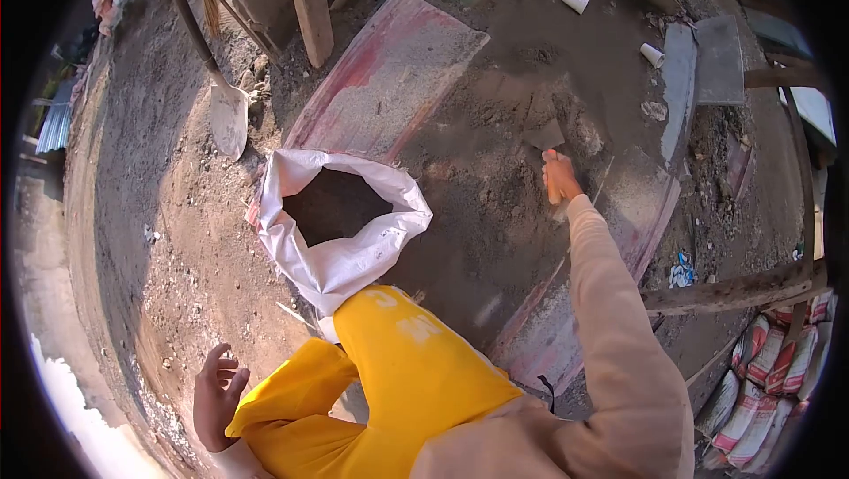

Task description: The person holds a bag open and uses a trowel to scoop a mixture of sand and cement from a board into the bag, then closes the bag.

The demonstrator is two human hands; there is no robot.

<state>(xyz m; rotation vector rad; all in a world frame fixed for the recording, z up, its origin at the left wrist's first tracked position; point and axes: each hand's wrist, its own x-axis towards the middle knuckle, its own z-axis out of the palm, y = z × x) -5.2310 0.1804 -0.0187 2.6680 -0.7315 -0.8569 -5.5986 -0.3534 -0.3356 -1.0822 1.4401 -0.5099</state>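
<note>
My right hand (561,176) is wrapped around the handle of a trowel, arm stretched out to the front right. The trowel's blade (544,135) lies against a heap of dark grey sand (482,160). Beside my knee stands a white woven sack (349,267) with its rim rolled outward and its mouth wide; the inside is dark. My left hand (217,397) hangs by my left knee, away from the sack, with its fingers loosely curled and apart and nothing in it.
A shovel (229,118) leans at the upper left, blade down on the dirt. Reddish, sand-dusted sheets (389,63) lie under the heap's edges. White cups (575,2) lie beyond it. A wooden beam (734,289) and stacked full sacks (769,368) are at the right.
</note>
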